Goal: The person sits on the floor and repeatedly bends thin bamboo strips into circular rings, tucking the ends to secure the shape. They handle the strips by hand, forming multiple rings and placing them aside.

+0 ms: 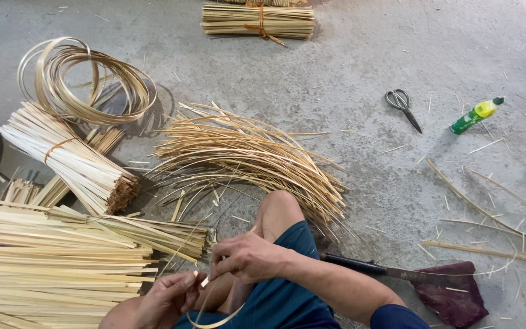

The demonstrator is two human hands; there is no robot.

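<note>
I sit on a concrete floor in blue shorts with one knee (278, 207) raised. My right hand (245, 256) pinches a thin pale bamboo strip (214, 320) that curves down across my lap. My left hand (168, 298) grips the same strip just below, near its cut end. Both hands are close together above my thigh. A loose pile of curved bamboo strips (251, 155) lies on the floor just beyond my knee.
Flat bamboo slats (50, 262) are stacked at left, with tied bundles (71, 161) and a coil of strips (83, 82) behind. Another tied bundle (257, 21) lies far off. Scissors (403, 103), a green bottle (475, 116), a long knife (372, 268) and a dark red cloth (452, 292) lie at right.
</note>
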